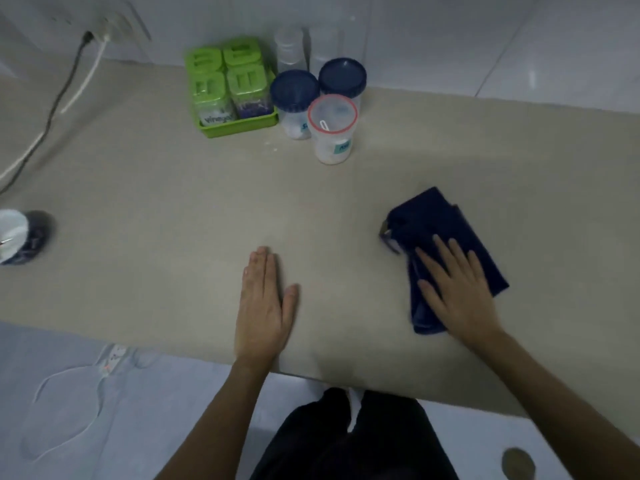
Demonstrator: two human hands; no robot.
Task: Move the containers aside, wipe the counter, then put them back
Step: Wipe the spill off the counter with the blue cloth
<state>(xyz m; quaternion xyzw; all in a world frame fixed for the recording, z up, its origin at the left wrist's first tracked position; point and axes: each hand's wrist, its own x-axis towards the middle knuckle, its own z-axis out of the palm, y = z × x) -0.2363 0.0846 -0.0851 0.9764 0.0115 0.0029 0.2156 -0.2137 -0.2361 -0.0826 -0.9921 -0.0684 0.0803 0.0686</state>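
Observation:
A folded dark blue cloth (pixel 436 223) lies on the beige counter (pixel 173 209) at the right. My right hand (pixel 457 289) presses flat on its near part, fingers spread. My left hand (pixel 263 306) rests flat on the bare counter near the front edge, holding nothing. At the back stand a green tray (pixel 239 128) with several green-lidded jars, two blue-lidded jars (pixel 294 90) (pixel 342 76), a red-rimmed clear jar (pixel 332 128) and two clear bottles (pixel 290 46) against the wall.
A dark object with a white top (pixel 20 235) sits at the counter's left edge. Black and white cords (pixel 59 95) run from a wall socket across the back left. A white power strip (pixel 112 358) lies on the floor below.

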